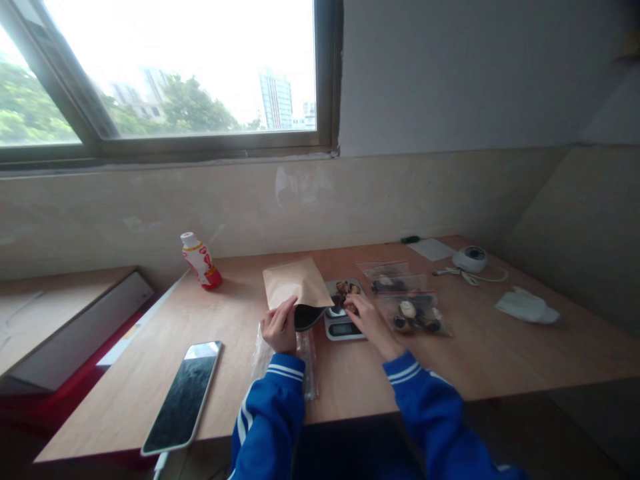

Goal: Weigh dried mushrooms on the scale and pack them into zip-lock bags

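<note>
Head view: the left hand (279,325) pinches the edge of a flat tan paper pouch (295,283); the right hand (371,324) is at lumpy brown pieces (347,291) on a small white digital scale (341,328); I cannot tell if it grips them.

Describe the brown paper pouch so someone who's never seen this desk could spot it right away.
Below the window, find the wooden desk and the small digital scale near its middle. Just left of the scale, the person's left hand grips a tan kraft paper pouch. It is the only opaque paper bag there, dark at its mouth, unlike the clear plastic bags to the scale's right.
</note>
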Available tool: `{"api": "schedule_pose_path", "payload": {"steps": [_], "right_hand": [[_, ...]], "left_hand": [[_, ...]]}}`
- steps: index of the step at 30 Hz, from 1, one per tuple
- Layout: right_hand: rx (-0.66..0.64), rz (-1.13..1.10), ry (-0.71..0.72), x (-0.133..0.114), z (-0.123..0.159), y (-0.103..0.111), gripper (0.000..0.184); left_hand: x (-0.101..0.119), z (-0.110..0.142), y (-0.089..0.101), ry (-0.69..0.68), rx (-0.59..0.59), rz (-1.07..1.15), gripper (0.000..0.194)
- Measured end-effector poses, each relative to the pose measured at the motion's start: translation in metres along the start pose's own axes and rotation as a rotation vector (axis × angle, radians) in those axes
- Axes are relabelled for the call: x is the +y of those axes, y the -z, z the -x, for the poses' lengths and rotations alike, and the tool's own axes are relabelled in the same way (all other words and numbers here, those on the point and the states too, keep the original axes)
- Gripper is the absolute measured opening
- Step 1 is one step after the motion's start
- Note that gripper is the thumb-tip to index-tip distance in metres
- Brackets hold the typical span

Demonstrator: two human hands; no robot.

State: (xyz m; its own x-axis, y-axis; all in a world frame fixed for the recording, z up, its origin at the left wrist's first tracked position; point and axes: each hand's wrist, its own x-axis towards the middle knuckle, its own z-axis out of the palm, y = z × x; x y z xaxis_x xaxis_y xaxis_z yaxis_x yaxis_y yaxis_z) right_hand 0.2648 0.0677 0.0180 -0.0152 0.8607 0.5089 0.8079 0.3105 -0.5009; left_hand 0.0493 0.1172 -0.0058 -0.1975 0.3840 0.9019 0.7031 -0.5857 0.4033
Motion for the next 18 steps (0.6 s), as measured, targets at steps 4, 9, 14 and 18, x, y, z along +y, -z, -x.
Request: {"api": "schedule_pose_path", "payload": {"steps": [4,9,14,18], "right_hand": [[0.136,0.002,0.052,-0.029,0.016,0.000,0.019],[-0.028,-0.106,0.233,-0.087,0.024,-0.024,0.033],[-0.182,0.156,0.117,-0.105,0.001,-0.063,0.038],[-0.258,0.324,0.017,-0.108,-0.016,-0.080,0.033]], "left_hand": [[0.001,0.000,0.000,0.018,-0.012,0.007,0.017],[0.003,-0.001,0.001,0.025,-0.006,0.013,0.017],[0.002,-0.002,0.001,0.067,0.030,0.026,0.016],[0.001,-0.001,-0.001,0.056,0.026,0.034,0.016]]}}
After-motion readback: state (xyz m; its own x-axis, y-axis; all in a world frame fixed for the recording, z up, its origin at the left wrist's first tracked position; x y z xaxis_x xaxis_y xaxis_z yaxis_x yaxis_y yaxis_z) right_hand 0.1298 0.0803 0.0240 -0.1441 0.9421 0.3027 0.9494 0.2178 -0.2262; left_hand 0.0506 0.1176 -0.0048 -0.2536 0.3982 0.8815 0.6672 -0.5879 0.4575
